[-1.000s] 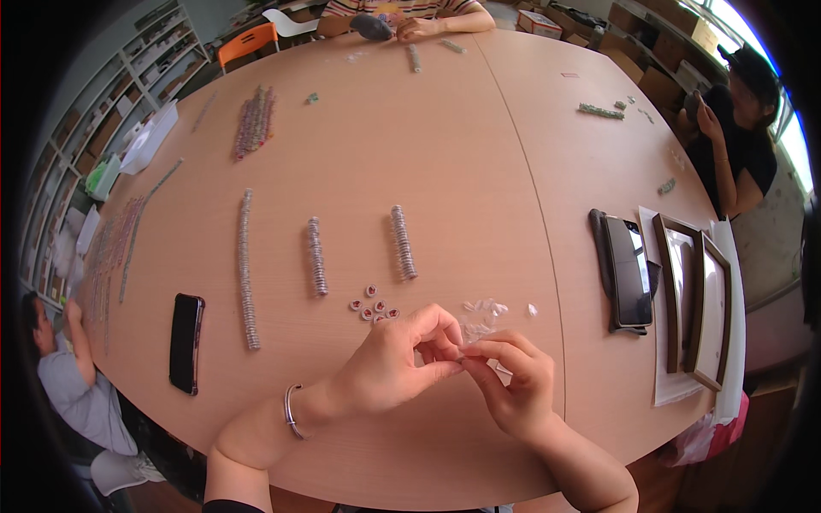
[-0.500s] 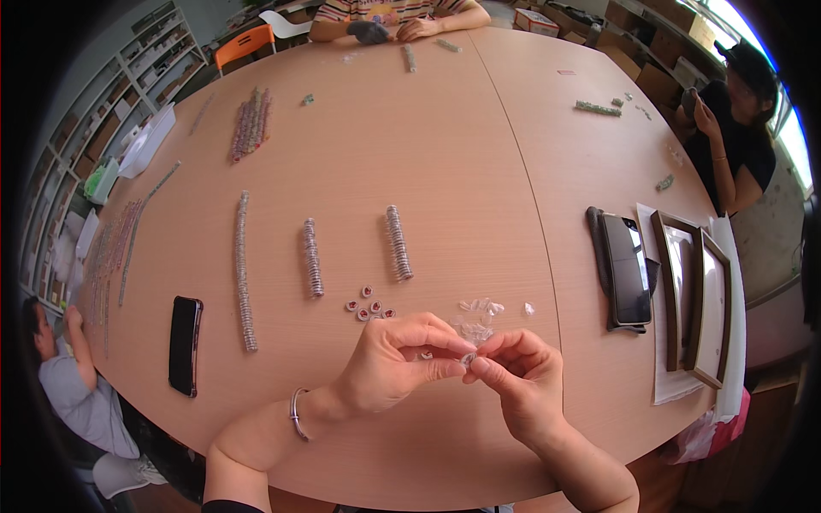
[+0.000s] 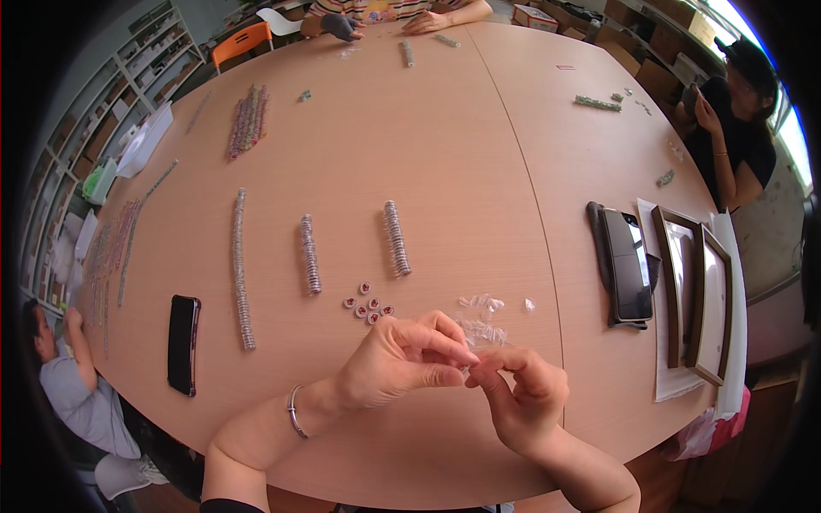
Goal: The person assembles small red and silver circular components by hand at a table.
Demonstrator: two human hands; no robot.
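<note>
Above the near edge of the desk point(image 3: 428, 145), the left hand point(image 3: 389, 366) pinches a small piece point(image 3: 466, 371) between thumb and fingers (the fingertips cover most of it, so its kind is unclear). The right hand point(image 3: 523, 400) has thumb and fingers drawn together at that same spot; whether it grips too, I cannot tell. Just beyond the left hand lie red-centred discs point(image 3: 374, 303); clear scraps point(image 3: 486, 303) lie beyond the right. Toward the far edge lie 3 ridged rolls point(image 3: 397, 239), with 2 frames point(image 3: 716, 308) by the right edge.
</note>
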